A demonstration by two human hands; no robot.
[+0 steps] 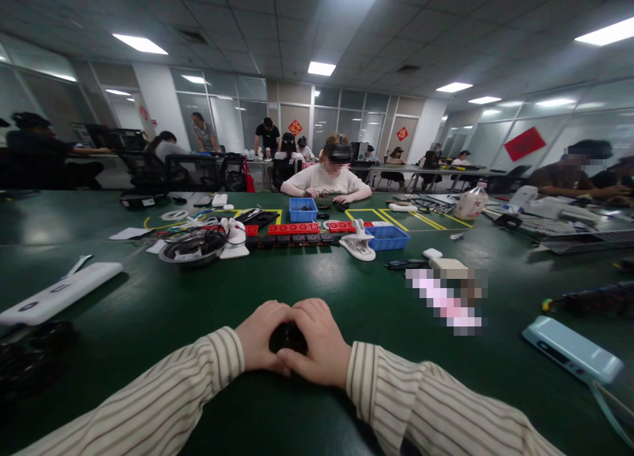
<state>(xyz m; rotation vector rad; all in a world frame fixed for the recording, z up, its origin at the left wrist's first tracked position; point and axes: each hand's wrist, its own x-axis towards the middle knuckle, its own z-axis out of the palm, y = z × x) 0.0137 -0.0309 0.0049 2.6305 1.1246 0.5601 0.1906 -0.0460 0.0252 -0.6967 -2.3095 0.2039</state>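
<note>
My left hand (261, 337) and my right hand (319, 343) rest together on the dark green table (347, 297), close to me at the bottom centre. Both are curled around a small black object (287, 337) that shows only between the fingers; I cannot make out what it is. My sleeves are striped beige. The fingers of the two hands touch above the object.
A white power strip (59, 294) lies at the left, a light blue device (572, 350) at the right. Further off are red strips (294, 228), blue bins (387, 237), a white clamp (359, 244) and a bowl of cables (193, 244). A person (327, 178) sits opposite; others work at the sides.
</note>
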